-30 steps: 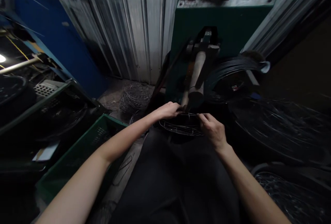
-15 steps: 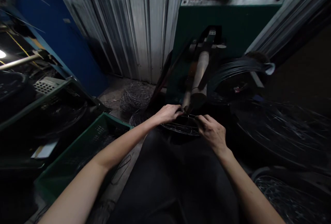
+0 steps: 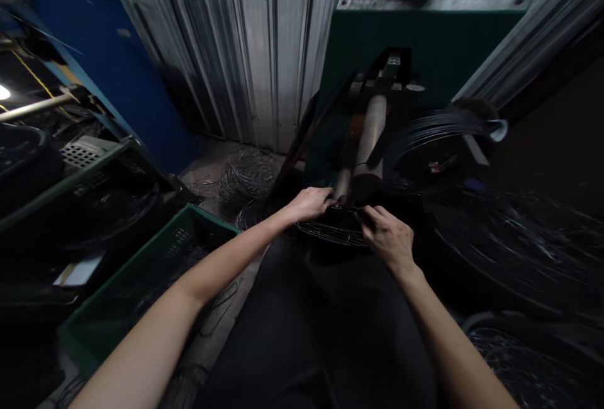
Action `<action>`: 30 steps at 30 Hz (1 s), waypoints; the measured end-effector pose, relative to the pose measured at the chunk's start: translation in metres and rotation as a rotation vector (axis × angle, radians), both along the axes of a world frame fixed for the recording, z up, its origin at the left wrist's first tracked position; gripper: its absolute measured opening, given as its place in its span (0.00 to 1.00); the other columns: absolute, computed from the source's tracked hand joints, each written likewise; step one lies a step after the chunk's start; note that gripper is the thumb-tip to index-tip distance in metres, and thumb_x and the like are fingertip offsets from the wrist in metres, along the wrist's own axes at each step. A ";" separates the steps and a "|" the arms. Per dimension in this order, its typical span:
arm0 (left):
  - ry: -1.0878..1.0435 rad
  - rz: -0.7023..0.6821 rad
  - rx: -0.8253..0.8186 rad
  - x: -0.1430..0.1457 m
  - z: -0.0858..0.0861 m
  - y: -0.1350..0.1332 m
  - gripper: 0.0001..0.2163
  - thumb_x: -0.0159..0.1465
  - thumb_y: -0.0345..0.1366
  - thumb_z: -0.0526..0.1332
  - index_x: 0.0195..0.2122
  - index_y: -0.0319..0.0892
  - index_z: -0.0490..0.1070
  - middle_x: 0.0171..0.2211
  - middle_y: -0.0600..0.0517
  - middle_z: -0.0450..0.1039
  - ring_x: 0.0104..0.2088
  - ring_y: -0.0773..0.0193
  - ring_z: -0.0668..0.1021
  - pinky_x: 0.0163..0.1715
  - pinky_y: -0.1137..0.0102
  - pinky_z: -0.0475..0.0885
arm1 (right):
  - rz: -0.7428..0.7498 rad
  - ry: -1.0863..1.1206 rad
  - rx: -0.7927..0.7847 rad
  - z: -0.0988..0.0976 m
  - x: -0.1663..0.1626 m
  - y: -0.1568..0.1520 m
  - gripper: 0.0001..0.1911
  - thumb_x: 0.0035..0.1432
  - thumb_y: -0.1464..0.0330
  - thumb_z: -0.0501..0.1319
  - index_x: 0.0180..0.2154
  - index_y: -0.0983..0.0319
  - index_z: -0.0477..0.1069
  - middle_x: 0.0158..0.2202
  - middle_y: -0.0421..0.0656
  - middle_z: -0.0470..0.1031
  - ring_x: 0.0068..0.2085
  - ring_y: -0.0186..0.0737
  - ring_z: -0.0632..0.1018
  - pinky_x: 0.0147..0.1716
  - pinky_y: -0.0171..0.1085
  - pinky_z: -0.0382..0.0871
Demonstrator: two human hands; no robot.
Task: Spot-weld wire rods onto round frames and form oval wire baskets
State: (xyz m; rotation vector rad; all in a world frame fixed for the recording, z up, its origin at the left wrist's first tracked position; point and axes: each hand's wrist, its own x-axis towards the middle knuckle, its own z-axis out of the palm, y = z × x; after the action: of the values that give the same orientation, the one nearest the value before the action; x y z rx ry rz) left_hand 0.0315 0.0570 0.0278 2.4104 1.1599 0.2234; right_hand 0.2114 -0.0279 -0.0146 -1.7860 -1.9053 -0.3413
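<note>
A round wire frame (image 3: 330, 233) of thin metal rods lies just over my lap, under the end of a machine's metal arms. At its far left edge my left hand (image 3: 311, 203) is closed, thumb and fingers pinching the wire close to the lower electrode tip (image 3: 343, 187). My right hand (image 3: 387, 235) pinches the wire on the right side of the same tip. Above them the thick grey cylinder (image 3: 370, 135) of the machine slants down toward me. Dim light hides the exact contact between wire and tip.
A green crate (image 3: 127, 277) stands at my left, beside a dark crate (image 3: 75, 207). Tangled wire (image 3: 248, 176) lies on the floor by the metal wall. Coiled wire (image 3: 438, 129) hangs at right, above a dark tub (image 3: 500, 252) with loose wires. The machine's green body (image 3: 434, 44) rises ahead.
Both hands keep their grip, and the wire frame has shifted very slightly between them. The whole view has moved a little, with the machine now slightly farther right.
</note>
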 end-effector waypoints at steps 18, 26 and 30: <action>-0.142 -0.048 -0.140 -0.012 -0.016 0.011 0.13 0.64 0.42 0.52 0.36 0.38 0.68 0.34 0.51 0.71 0.34 0.64 0.72 0.34 0.72 0.64 | 0.071 0.293 -0.060 -0.005 0.067 -0.027 0.12 0.61 0.61 0.53 0.36 0.61 0.71 0.35 0.45 0.72 0.35 0.39 0.74 0.36 0.37 0.67; -0.268 -0.122 -0.420 -0.050 -0.068 -0.019 0.16 0.63 0.47 0.51 0.34 0.38 0.67 0.31 0.55 0.68 0.33 0.68 0.70 0.35 0.75 0.64 | 0.159 0.043 -0.304 -0.020 0.045 -0.065 0.12 0.62 0.63 0.50 0.37 0.61 0.69 0.34 0.43 0.71 0.32 0.36 0.73 0.26 0.32 0.61; -0.148 -0.112 -0.265 -0.048 -0.071 -0.040 0.15 0.64 0.45 0.52 0.37 0.38 0.70 0.35 0.51 0.70 0.36 0.66 0.72 0.38 0.73 0.66 | 0.132 -0.059 -0.340 -0.031 0.037 -0.090 0.08 0.60 0.69 0.51 0.36 0.62 0.68 0.33 0.43 0.70 0.31 0.34 0.72 0.22 0.31 0.58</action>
State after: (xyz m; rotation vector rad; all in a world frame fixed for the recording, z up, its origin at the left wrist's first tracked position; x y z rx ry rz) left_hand -0.0161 0.0171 -0.0433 2.1779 0.9236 0.1950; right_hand 0.2480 -0.1175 -0.0454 -1.8606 -2.2163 -0.0222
